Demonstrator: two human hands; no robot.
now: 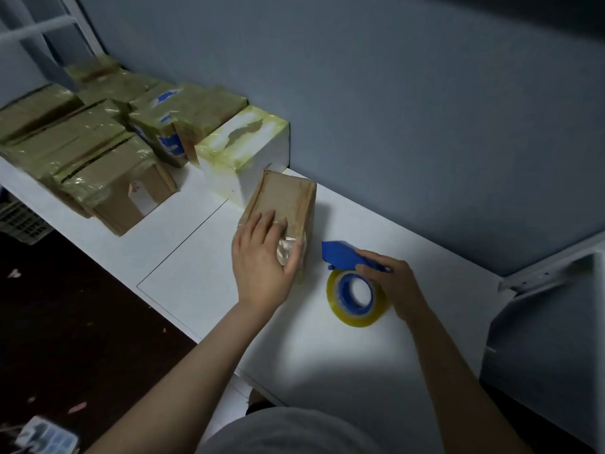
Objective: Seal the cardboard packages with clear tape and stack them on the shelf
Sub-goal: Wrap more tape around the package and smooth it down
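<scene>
A small brown cardboard package point(284, 198) lies on the white table point(196, 283), with clear tape over its near end. My left hand point(262, 257) rests on that near end, fingers laid flat across the top and the thumb against the taped side. Just right of the package is a blue tape dispenser point(343, 255) carrying a roll of clear yellowish tape point(357, 298). My right hand point(389, 283) grips the dispenser's handle from above, and the roll touches the table.
Several taped cardboard packages point(82, 142) are piled at the table's back left, with a white taped box point(242, 149) beside the small package. A grey wall runs behind. A white metal frame point(550, 276) stands at the right. Dark floor lies to the left.
</scene>
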